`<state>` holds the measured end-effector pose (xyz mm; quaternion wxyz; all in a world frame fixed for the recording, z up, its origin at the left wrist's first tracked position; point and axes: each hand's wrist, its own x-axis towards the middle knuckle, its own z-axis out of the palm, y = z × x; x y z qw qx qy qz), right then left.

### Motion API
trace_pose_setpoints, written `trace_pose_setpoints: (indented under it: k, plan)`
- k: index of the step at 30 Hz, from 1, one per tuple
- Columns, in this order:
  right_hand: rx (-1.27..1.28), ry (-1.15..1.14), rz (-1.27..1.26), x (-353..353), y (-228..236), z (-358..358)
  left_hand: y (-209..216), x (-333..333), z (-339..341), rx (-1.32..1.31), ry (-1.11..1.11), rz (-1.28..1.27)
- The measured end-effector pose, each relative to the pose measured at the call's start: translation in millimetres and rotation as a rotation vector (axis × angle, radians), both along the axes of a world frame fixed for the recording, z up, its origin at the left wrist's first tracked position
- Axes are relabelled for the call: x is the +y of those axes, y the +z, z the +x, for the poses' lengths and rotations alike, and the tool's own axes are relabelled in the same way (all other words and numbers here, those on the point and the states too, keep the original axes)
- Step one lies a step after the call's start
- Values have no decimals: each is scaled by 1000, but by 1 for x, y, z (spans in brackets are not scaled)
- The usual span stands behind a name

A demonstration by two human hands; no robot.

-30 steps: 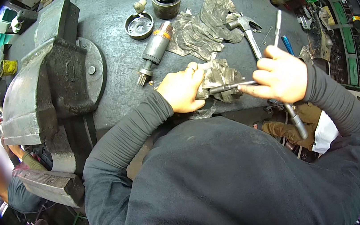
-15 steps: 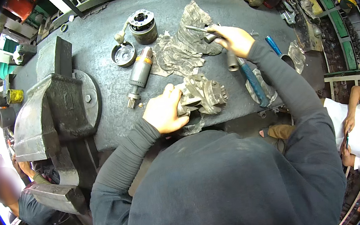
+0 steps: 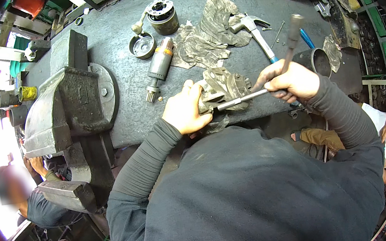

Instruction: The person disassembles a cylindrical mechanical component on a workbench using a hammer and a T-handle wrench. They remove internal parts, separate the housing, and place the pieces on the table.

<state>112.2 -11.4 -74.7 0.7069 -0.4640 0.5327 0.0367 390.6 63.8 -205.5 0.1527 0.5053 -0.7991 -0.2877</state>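
Note:
My left hand (image 3: 183, 109) is closed around the left end of a grey cast-metal housing (image 3: 223, 84), which rests near the bench's front edge. In my right hand (image 3: 291, 79) is a socket wrench (image 3: 248, 97) with a long thin bar. The bar's tip meets the lower left part of the housing, by my left fingers; the exact contact is too small to tell. The wrench's thicker, socket-like end points up and away, blurred. Beyond my left hand lies a motor armature (image 3: 161, 62) with a copper end and a small gear.
A bench vise (image 3: 70, 102) stands at the left. Farther back are a cylindrical motor casing (image 3: 162, 19), a round cap (image 3: 142, 45) and a dirty cloth (image 3: 211, 31). A hammer (image 3: 255, 33), bolts and a metal ring (image 3: 319, 60) lie right. People sit at both sides.
My right hand has come nearer with the socket wrench, from above the hammer to the housing, bringing the bar's tip against it. The hammer now shows. My left hand keeps its hold.

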Motion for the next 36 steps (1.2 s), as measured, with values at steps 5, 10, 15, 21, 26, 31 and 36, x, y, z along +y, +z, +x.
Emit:
trace_pose_setpoints:
  k: [5, 10, 15, 21, 26, 31, 36]
  plan:
    - [-64, -271, 323, 5, -39, 0, -2, 2, -1, -5, -2, 2]
    - [-145, -369, 531, 0, -51, 0, -8, 5, 1, 49, 8, -48]
    - [-90, -379, 633, -6, -37, 10, -12, 7, 1, 25, 5, -75]
    - [-48, -71, 455, -23, -28, 33, -14, 13, 4, 26, -15, -130]
    - [-140, 1353, -1172, -17, -3, 34, -12, 9, 2, 35, -3, -121]
    - [-251, 1438, -1909, -53, 4, 9, -9, 5, 2, 61, -7, -88]
    - [194, 1064, -1781, -89, -22, -28, -9, 7, 2, 30, 19, -108]
